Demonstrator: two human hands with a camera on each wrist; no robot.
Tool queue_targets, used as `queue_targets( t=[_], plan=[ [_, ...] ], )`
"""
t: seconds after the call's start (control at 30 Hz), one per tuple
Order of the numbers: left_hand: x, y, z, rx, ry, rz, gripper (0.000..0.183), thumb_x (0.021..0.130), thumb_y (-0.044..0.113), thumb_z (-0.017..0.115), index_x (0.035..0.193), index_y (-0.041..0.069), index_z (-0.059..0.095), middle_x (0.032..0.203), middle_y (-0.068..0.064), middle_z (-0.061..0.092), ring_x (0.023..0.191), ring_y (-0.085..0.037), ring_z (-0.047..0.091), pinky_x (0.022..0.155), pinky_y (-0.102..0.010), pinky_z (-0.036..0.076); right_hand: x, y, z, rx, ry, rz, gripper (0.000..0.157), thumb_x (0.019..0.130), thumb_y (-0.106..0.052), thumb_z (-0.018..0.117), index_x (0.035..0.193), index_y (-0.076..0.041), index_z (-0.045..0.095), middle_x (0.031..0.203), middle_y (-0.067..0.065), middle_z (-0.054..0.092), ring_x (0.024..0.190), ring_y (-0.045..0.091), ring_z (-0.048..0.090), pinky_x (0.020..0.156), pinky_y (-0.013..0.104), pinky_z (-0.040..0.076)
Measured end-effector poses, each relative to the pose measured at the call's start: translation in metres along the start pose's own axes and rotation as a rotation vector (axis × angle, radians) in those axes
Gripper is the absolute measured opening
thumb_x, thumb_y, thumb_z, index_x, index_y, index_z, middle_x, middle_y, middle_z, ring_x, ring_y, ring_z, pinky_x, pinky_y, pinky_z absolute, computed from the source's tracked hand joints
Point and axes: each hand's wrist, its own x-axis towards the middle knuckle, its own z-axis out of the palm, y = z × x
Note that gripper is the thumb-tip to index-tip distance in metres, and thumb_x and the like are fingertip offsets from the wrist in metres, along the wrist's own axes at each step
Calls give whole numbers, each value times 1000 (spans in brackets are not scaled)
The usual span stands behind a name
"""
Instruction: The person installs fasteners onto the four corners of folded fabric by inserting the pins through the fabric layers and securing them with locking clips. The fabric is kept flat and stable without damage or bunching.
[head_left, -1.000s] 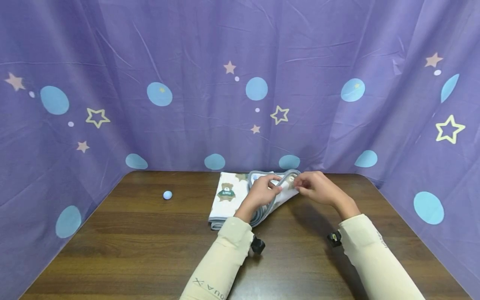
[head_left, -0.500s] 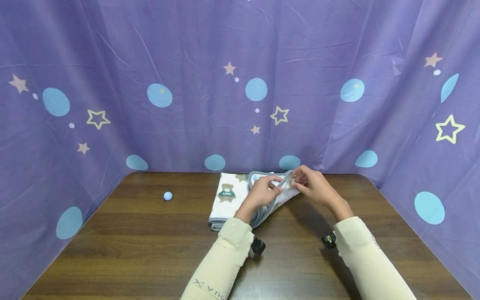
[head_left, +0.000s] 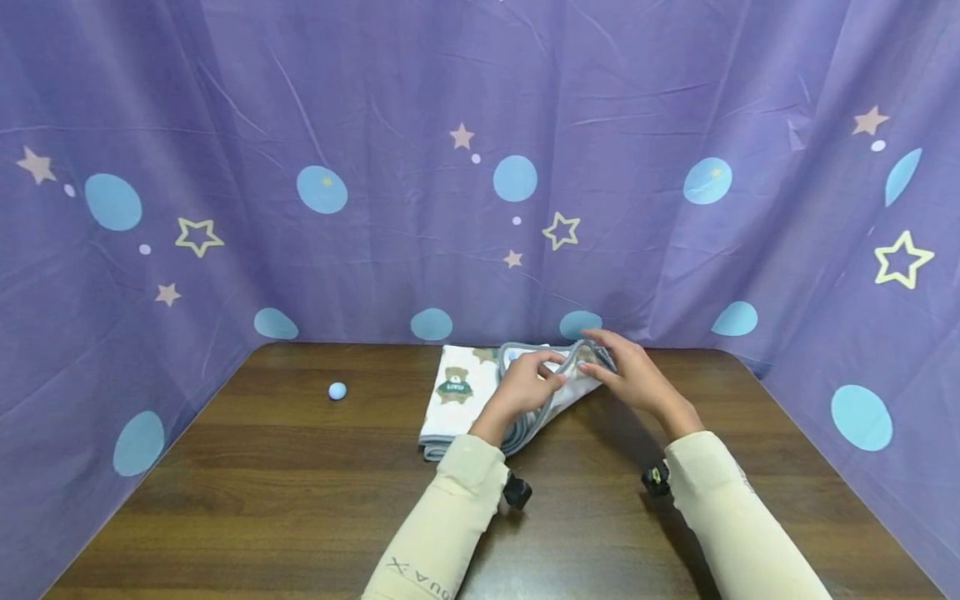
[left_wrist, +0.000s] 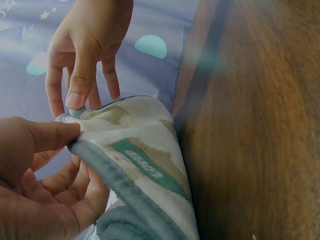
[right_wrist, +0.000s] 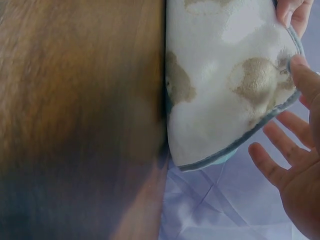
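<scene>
A folded white bear-print cloth (head_left: 453, 417) with grey-blue edging lies at the back middle of the table, its right part lifted in a curved flap (right_wrist: 215, 115). My left hand (head_left: 522, 385) pinches the flap's edging between thumb and fingers, seen closely in the left wrist view. Across from it, my right hand (head_left: 636, 379) is at the flap's upper right edge, its thumb and index finger spread apart. In the right wrist view its thumb (right_wrist: 303, 75) touches the edging, while the other fingers stretch out behind and below the cloth.
A small pale blue ball (head_left: 337, 391) sits on the wooden table (head_left: 300, 517), left of the cloth. The purple curtain (head_left: 375, 125) with stars and dots hangs directly behind the table edge and along both sides.
My right hand has shifted slightly left and up, and its thumb and index finger have spread apart at the cloth's edge. My left hand keeps its pinch in the same spot.
</scene>
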Motion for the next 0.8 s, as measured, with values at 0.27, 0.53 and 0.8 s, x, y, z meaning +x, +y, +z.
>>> queue_targets(
  t=[0.27,0.53,0.8],
  plan=[
    [1,0,-1,-16,-5,-7,27,95,8,70,122,5,71,85,-11,74,57,-8,57,50,-21,48,2,3,5,73,-4,37,52,95,-16,75,142,-3,56,120,21,70,112,40,67,98,57,53],
    [3,-4,0,-21,-14,6,28,94,7,70,122,4,71,85,-12,74,57,-8,57,50,-21,49,2,0,10,47,76,18,48,89,-12,81,133,-5,63,90,5,70,80,19,65,75,49,55],
    [2,-4,0,-37,-15,5,28,93,6,71,121,3,71,85,-13,74,57,-8,57,49,-22,49,4,-1,14,51,95,35,29,89,-10,81,116,-4,72,74,-1,59,64,11,52,57,26,44]
  ],
)
